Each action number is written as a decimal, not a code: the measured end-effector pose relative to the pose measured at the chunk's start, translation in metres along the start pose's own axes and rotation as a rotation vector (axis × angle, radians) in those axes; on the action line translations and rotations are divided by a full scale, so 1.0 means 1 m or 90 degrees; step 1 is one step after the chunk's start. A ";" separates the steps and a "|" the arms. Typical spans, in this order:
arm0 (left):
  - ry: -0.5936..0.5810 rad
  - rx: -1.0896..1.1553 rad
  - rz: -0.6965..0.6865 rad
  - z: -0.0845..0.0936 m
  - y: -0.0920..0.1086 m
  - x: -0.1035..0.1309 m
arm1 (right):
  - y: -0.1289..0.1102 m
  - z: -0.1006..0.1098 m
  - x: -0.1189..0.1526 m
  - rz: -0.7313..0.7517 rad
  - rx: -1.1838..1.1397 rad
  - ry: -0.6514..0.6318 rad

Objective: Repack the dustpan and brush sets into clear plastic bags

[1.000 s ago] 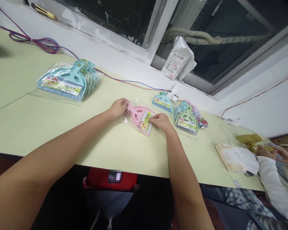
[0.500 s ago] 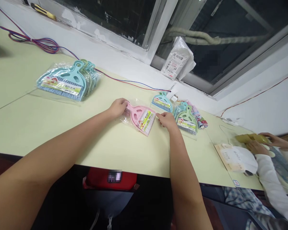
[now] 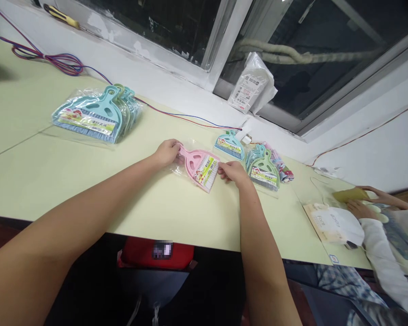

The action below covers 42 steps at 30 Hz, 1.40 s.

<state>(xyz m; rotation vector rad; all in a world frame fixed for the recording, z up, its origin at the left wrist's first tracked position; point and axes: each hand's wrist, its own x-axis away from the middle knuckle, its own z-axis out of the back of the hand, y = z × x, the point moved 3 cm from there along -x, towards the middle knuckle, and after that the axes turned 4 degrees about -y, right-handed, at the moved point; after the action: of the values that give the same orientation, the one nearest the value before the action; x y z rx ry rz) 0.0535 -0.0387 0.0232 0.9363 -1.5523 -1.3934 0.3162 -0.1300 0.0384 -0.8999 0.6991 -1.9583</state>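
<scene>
Pale yellow-green tabletop (image 3: 190, 217). Pink plastic dustpan-and-brush set (image 3: 201, 156), clear film (image 3: 179, 169) about handle (image 3: 185, 151), lies centrally, unmoved. Left hand (image 3: 167, 152) pinches handle end. Right hand (image 3: 234, 172) shifted off yellow-green printed label (image 3: 206, 170) to set's right edge, pinch there unclear; label now uncovered.

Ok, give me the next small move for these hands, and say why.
I'd probably pinch the pink dustpan at its brush end with the right hand, to steady it: that hand is right at that edge, the left hand holds the handle end, and the clear plastic near the handle looks crumpled.
</scene>
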 end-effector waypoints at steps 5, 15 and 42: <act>0.005 -0.006 -0.004 0.000 0.000 0.000 | 0.004 0.000 -0.005 -0.012 -0.011 -0.006; -0.003 0.010 -0.011 0.000 -0.004 -0.003 | 0.006 -0.003 -0.008 0.014 0.049 0.001; -0.001 0.005 -0.020 0.000 -0.003 -0.002 | 0.008 -0.002 -0.012 0.038 0.167 0.059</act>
<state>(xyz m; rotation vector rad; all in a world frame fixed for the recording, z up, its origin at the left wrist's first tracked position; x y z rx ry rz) 0.0543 -0.0372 0.0203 0.9680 -1.5505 -1.4106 0.3228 -0.1228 0.0274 -0.6261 0.4985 -1.9918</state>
